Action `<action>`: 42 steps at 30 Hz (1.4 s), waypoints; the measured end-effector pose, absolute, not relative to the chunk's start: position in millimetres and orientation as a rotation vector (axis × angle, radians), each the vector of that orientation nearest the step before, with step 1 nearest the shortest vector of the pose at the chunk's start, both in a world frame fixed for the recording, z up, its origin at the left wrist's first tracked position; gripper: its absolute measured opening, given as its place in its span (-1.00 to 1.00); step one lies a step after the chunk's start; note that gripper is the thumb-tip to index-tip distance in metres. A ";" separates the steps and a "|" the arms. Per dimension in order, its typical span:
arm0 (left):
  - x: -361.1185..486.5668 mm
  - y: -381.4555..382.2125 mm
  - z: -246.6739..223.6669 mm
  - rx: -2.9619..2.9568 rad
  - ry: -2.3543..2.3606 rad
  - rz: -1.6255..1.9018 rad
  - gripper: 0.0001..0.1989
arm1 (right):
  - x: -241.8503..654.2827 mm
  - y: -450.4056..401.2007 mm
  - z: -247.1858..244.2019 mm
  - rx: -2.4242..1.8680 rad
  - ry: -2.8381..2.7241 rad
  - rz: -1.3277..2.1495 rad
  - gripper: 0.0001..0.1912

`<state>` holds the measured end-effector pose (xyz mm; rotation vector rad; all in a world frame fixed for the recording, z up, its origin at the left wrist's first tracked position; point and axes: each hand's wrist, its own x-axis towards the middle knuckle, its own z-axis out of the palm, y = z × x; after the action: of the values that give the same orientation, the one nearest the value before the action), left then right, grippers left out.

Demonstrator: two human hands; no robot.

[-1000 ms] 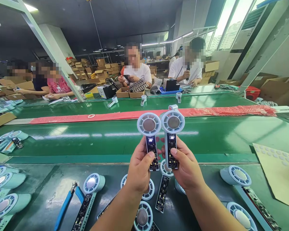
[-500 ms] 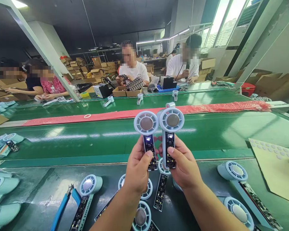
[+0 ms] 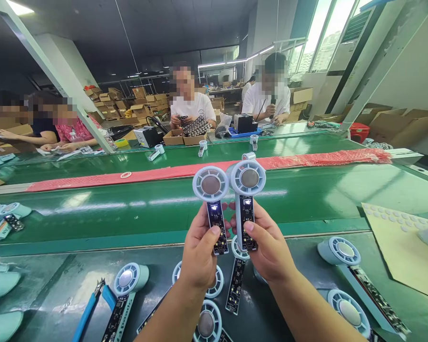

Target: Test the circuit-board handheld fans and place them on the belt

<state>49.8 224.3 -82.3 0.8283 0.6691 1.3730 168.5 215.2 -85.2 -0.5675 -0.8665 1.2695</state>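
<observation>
A long green belt (image 3: 92, 223), stacked cartons (image 3: 142, 110) and co-workers (image 3: 193, 105) show a factory.

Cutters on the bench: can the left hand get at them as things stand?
Probably not: the left hand holds a fan. Freed, it could likely reach the cutters; a second fan partly hides one handle, but the other handle looks unobstructed.

- left held device (image 3: 211, 185): pale blue spoked ring, brownish-grey disc
- right held device (image 3: 248, 178): pale blue too, with a similar brownish-grey disc
- their circuit boards (image 3: 216, 218): black, flecked white and yellowish, digits glowing white
- cutters (image 3: 86, 314): bright blue handles
- long strip (image 3: 157, 175): pinkish red
- conveyor belt (image 3: 324, 204): glossy green
- sheet (image 3: 401, 251): pale yellow, dotted with whitish rounds
</observation>
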 end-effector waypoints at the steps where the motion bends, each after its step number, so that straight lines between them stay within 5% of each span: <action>1: 49.8 224.1 -82.0 0.830 0.657 1.375 -0.50 | 168.8 215.1 -85.3 -0.575 -0.864 1.264 -0.57; 42: 49.5 219.8 -77.9 0.893 0.617 1.393 -0.61 | 170.7 210.2 -82.4 -0.462 -0.966 1.250 -0.69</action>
<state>49.5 219.8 -77.9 0.8933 0.6175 1.3933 170.7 210.2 -82.4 -0.4623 -0.9661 1.2501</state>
